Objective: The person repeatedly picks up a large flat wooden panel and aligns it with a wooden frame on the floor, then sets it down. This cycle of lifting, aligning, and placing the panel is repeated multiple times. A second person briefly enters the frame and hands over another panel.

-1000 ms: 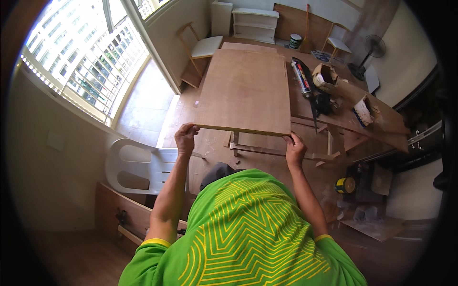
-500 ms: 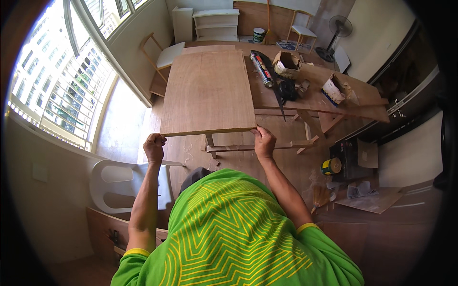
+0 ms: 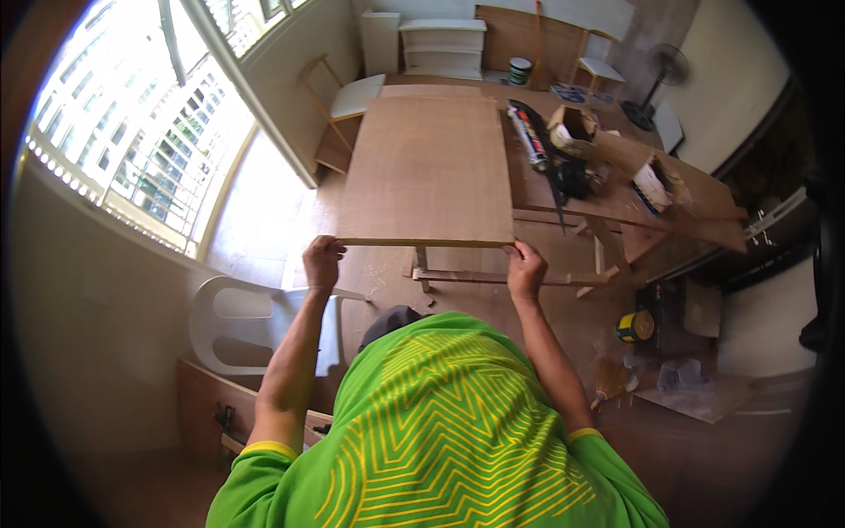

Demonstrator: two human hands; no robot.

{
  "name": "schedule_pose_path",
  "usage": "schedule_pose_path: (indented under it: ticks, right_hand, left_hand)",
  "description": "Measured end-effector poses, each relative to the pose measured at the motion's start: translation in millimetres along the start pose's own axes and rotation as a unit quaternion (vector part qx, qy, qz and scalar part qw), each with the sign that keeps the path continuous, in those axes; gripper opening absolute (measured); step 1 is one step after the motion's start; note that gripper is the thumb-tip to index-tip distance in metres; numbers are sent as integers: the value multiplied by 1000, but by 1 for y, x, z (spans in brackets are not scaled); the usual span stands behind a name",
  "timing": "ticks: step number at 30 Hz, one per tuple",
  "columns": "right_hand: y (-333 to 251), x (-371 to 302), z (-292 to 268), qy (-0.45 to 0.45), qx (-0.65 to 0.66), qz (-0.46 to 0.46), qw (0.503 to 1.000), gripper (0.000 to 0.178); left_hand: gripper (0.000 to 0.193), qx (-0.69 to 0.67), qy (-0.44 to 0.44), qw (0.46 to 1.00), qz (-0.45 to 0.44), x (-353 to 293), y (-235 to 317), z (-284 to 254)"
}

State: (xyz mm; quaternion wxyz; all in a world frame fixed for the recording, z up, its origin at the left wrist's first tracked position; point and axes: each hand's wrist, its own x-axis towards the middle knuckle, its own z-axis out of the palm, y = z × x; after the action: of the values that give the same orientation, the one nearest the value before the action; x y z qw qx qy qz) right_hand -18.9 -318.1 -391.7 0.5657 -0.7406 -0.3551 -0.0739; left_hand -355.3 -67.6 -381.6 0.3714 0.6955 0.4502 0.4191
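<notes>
A flat brown plywood panel lies across the worktable, its near edge reaching out toward me. My left hand grips the near left corner, fingers closed on the edge. At the near right corner, my right hand pinches the same edge between thumb and fingers. A caulking gun with a cartridge rests on the wooden worktable, just right of the panel. Beside it are an open, torn cardboard box and a black object whose kind I cannot make out.
A white plastic chair stands near my left arm, with a barred window beyond. On the right are a yellow-green can and a broom head on the floor. A wooden chair and a standing fan are farther back.
The view has shifted, so the room, panel and both hands appear farther right in the picture. Both hands keep their hold on the panel's near corners.
</notes>
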Motion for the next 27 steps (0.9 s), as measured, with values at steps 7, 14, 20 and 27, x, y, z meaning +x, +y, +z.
schedule_pose_path:
  ticks: [7, 14, 20, 27]
  right_hand:
    - [1, 5, -2, -19, -28, 13, 999, 11]
    - [5, 3, -2, -43, -14, 58, 997, 12]
    - [11, 1, 1, -24, -7, 40, 999, 13]
    - [12, 2, 0, -27, -1, 37, 999, 13]
  left_hand:
    - [6, 11, 11, 1000, 6, -3, 4, 1]
    - [4, -26, 24, 999, 24, -7, 0, 2]
    - [3, -28, 38, 999, 0, -8, -6, 7]
    - [4, 76, 40, 993, 87, -8, -6, 8]
